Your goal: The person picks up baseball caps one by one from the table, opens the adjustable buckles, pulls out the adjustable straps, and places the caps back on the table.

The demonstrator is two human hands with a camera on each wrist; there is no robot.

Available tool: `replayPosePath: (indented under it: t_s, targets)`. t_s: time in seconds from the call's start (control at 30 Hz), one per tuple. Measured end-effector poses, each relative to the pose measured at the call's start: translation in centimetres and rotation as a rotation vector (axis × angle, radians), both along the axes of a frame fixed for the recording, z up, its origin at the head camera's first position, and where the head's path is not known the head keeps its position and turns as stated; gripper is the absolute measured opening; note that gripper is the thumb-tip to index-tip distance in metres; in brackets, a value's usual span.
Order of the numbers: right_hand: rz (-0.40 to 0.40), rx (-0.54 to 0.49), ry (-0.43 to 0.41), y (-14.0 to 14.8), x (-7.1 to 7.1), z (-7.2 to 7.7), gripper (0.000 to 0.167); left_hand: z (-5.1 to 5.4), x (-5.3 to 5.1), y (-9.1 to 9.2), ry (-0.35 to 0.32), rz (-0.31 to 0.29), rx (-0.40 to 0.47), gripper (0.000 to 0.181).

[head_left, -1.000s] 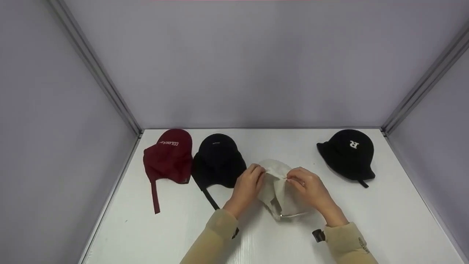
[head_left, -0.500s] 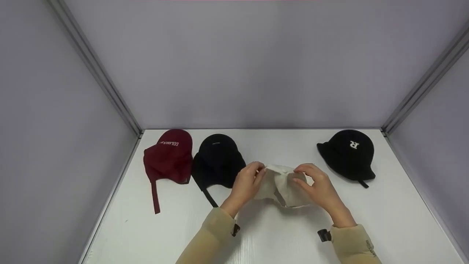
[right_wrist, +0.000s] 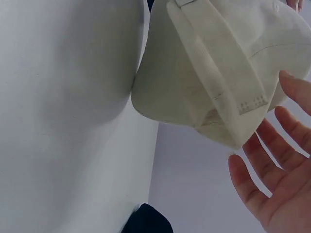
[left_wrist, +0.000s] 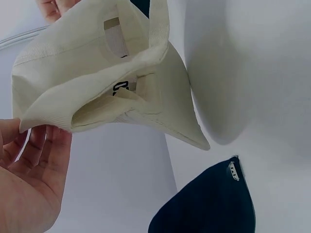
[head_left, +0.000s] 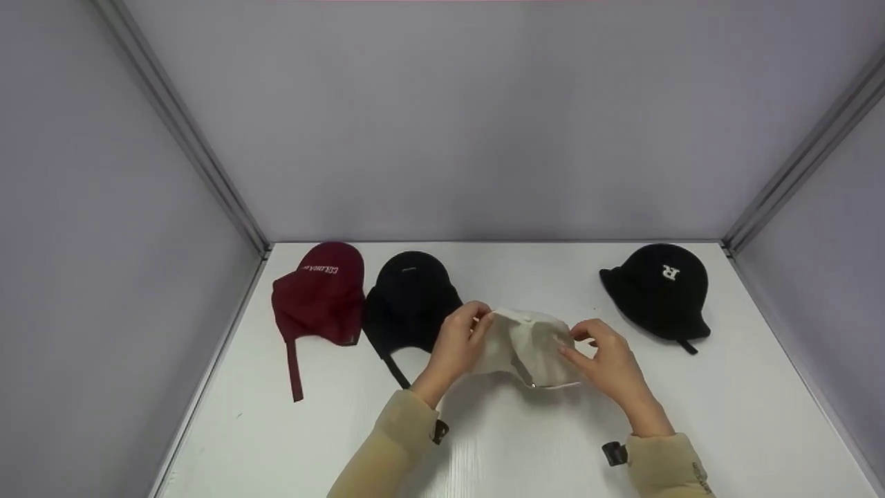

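Observation:
A cream cloth cap (head_left: 543,353) is held tilted over the white table, its back strap and small metal buckle toward me. My left hand (head_left: 456,346) pinches its upper left edge between thumb and fingers. In the left wrist view the cap's inside shows, with a pale label (left_wrist: 115,36). At the cap's right side is my right hand (head_left: 615,370). In the right wrist view that hand's fingers (right_wrist: 262,165) are spread, near or lightly touching the cap; contact is hard to tell. The strap's stitched end (right_wrist: 252,104) faces that camera.
To the left lie a maroon cap (head_left: 319,304) with white lettering and a hanging strap, and a black cap (head_left: 411,304) close to my left hand. A black hat (head_left: 660,294) marked R lies at the back right. Grey walls (head_left: 442,117) enclose the white table (head_left: 311,443).
The cream cap has been raised and spread wider, its crown less visible. My hands have moved apart, and the right fingers have gone from pinching its edge to a looser spread.

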State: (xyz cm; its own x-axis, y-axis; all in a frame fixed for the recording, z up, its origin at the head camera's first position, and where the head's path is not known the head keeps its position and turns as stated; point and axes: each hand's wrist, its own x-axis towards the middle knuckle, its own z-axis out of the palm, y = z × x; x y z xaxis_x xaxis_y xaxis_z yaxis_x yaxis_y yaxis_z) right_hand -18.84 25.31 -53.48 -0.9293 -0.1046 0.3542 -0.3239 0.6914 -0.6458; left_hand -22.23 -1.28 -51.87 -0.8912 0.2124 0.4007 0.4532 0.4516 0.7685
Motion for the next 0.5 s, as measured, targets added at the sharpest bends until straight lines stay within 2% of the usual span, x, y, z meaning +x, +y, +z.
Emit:
replayPosePath:
  t_s: [0.1, 0.27, 0.37, 0.5]
  targets:
    - [-0.028, 0.044, 0.02, -0.15, 0.11, -0.36, 0.025, 0.08, -0.06, -0.1, -0.03, 0.013, 0.032, 0.015]
    - [-0.048, 0.081, 0.116, -0.45, -0.01, -0.77, 0.014, 0.09, -0.16, -0.22, -0.059, 0.033, 0.056, 0.014]
    - [-0.004, 0.025, 0.157, -0.43, -0.26, -0.77, 0.012, 0.05, -0.29, -0.34, -0.054, 0.049, 0.055, 0.013]
    - [0.096, -0.118, 0.143, -0.16, -0.53, -0.5, 0.013, -0.04, -0.49, -0.7, -0.034, 0.077, 0.069, 0.013]
